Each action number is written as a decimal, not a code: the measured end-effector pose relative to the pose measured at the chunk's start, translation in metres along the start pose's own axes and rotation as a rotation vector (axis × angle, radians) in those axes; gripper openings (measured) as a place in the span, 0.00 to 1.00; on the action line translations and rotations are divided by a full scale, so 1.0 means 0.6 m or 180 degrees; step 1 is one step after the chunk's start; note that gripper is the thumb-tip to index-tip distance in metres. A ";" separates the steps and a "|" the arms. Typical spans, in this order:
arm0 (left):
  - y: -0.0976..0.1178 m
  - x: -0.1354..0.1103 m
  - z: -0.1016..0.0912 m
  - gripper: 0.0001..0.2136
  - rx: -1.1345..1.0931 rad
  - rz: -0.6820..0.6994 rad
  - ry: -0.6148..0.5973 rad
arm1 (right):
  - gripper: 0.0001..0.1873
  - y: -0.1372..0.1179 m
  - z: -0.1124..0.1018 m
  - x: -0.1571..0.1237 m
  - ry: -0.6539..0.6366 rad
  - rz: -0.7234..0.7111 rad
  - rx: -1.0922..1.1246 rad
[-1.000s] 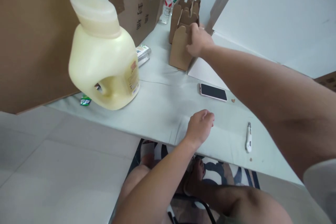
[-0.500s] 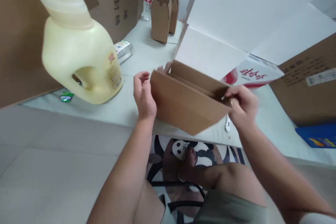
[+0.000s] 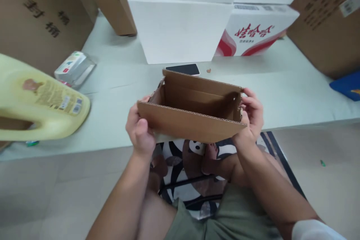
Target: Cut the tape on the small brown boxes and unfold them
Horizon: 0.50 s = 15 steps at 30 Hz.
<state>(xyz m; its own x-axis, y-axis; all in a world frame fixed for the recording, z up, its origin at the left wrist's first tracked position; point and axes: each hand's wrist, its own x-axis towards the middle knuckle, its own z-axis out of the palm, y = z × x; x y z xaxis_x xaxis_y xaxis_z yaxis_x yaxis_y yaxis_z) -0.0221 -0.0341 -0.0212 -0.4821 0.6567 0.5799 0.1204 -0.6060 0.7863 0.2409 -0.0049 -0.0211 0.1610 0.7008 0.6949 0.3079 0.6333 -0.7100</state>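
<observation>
Between my two hands is a small brown cardboard box [image 3: 191, 122], its open top facing up toward me and its inside bare. My left hand [image 3: 140, 129] grips the box's left end, thumb on the near side. At the right end, the fingers of my right hand [image 3: 250, 114] are wrapped around the edge by the notched flaps. The box is held over the front edge of the pale green tabletop [image 3: 281, 93]. Just behind it lies a flat dark-faced device with a white rim [image 3: 184, 69], partly covered by the box.
A pale yellow jug [image 3: 56, 101] stands at the left, near a clear plastic packet [image 3: 74, 67]. Another brown cardboard box [image 3: 115, 7] is behind them. A white carton [image 3: 180, 30] with red lettering stands at the back. Large brown boxes flank both sides; a blue packet [image 3: 347, 85] lies right.
My left hand has closed on the box's left end, where its fingers were loose before. The box now sits more level, open top toward me. The view has swung right.
</observation>
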 end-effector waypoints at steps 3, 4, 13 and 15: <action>0.008 0.002 0.023 0.18 0.0114 -0.0011 0.0111 | 0.23 0.014 -0.012 -0.008 -0.0471 -0.0103 -0.0115; 0.008 0.004 0.031 0.17 0.0142 -0.0013 0.0169 | 0.24 0.017 -0.016 -0.009 -0.0622 -0.0174 -0.0168; -0.021 0.030 0.073 0.13 0.0353 0.0255 0.0582 | 0.38 0.020 -0.027 -0.003 -0.1023 -0.0398 -0.0022; -0.022 0.030 0.074 0.14 0.0420 0.0253 0.0612 | 0.39 0.020 -0.020 -0.003 -0.0885 -0.0412 -0.0011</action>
<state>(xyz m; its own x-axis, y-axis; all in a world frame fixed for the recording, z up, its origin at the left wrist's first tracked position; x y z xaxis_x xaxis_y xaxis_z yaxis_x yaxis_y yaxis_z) 0.0063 0.0058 -0.0113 -0.6213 0.5043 0.5997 0.2706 -0.5802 0.7682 0.2557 -0.0027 -0.0297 -0.1425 0.6776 0.7215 0.3125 0.7224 -0.6168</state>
